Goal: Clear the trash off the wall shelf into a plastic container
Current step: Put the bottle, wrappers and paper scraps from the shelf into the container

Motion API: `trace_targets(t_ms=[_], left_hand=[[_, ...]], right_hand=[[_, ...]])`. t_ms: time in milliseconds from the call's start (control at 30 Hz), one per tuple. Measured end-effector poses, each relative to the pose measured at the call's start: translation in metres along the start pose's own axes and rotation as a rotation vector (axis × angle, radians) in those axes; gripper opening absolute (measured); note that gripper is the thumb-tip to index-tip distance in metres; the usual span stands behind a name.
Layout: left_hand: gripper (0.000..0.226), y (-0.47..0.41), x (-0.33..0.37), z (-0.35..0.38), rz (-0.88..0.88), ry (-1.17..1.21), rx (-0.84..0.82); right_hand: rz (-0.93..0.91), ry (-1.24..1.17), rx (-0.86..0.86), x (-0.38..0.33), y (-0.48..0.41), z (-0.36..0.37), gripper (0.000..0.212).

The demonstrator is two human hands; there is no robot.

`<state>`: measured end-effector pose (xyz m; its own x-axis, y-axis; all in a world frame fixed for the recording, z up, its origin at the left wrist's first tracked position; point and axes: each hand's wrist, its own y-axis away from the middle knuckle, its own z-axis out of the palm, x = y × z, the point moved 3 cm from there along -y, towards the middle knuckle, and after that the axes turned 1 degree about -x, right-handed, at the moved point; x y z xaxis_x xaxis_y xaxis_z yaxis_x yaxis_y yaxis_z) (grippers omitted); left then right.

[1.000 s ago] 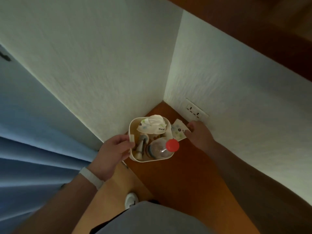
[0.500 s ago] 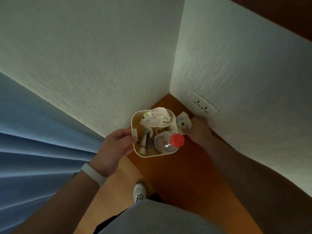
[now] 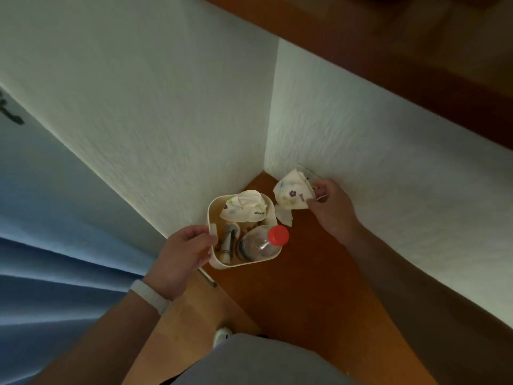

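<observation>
From the head view, looking down into the corner, the person is partway through a pick. The right hand (image 3: pixel 333 209) has its grip closed on a crumpled paper (image 3: pixel 291 194), printed with small flowers and pinched between thumb and fingertips. The paper looks lifted off the wall shelf (image 3: pixel 305 273), close to the right-hand wall (image 3: pixel 388 162) and just beside the far corner of the plastic container (image 3: pixel 244 265).

The left hand (image 3: pixel 183 251) grips the container by its near left rim, fingers curled over the edge, and holds it in the corner. I cannot tell whether it rests on the shelf or is carried just above it.

The container is already well filled. A wad of paper (image 3: pixel 244 208) sits at the back, a clear bottle (image 3: pixel 255 245) with a red cap (image 3: pixel 278 235) leans at the front right, and a grey cylinder (image 3: pixel 229 240) lies at the left.

So the step in hand, as I judge it, is carrying this paper across and dropping it in. The next move calls for a short swing leftward over the rim and a release above the wad, clear of the cap that stands up above the rim.

A small torn scrap (image 3: pixel 284 216) lies on the shelf, touching or nearly touching the container's right side. It looks like the next piece to collect.
</observation>
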<state>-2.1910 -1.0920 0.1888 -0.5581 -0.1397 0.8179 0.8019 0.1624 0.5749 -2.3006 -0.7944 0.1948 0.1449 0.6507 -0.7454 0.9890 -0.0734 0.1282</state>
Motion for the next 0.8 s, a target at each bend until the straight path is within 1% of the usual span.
trace_targets(t_ms=[100, 133, 200, 267, 367, 433, 500, 667, 733, 800], left_hand=[[0.014, -0.001, 0.002, -0.004, -0.003, -0.002, -0.014], [0.014, 0.000, 0.004, -0.004, 0.002, -0.008, -0.018], [0.015, 0.000, 0.007, -0.004, 0.015, -0.015, -0.024], [0.014, 0.001, 0.010, -0.004, 0.022, -0.003, -0.036], [0.014, 0.001, 0.012, -0.005, 0.028, 0.019, -0.073], [0.016, 0.001, 0.014, -0.005, 0.033, 0.029, -0.090], [0.015, 0.003, 0.016, -0.004, 0.049, 0.026, -0.107], [0.011, 0.007, 0.018, 0.003, 0.049, 0.007, -0.142], [0.011, 0.006, 0.017, 0.003, 0.044, 0.003, -0.135], [0.010, 0.006, 0.016, 0.000, 0.044, 0.001, -0.121]], right_hand=[[-0.044, -0.096, 0.022, -0.036, 0.011, -0.026, 0.021], [-0.075, -0.107, -0.002, -0.048, 0.014, -0.032, 0.017], [-0.157, -0.101, -0.092, -0.072, 0.021, -0.038, 0.017], [-0.239, -0.042, -0.197, -0.092, 0.028, -0.038, 0.020], [-0.335, 0.115, -0.312, -0.110, 0.034, -0.029, 0.016], [-0.385, 0.224, -0.346, -0.115, 0.033, -0.020, 0.010], [-0.423, 0.321, -0.351, -0.117, 0.032, -0.010, 0.010], [-0.499, 0.480, -0.353, -0.117, 0.030, 0.011, 0.004], [-0.486, 0.471, -0.365, -0.113, 0.029, 0.016, 0.007], [-0.490, 0.397, -0.379, -0.108, 0.029, 0.017, 0.016]])
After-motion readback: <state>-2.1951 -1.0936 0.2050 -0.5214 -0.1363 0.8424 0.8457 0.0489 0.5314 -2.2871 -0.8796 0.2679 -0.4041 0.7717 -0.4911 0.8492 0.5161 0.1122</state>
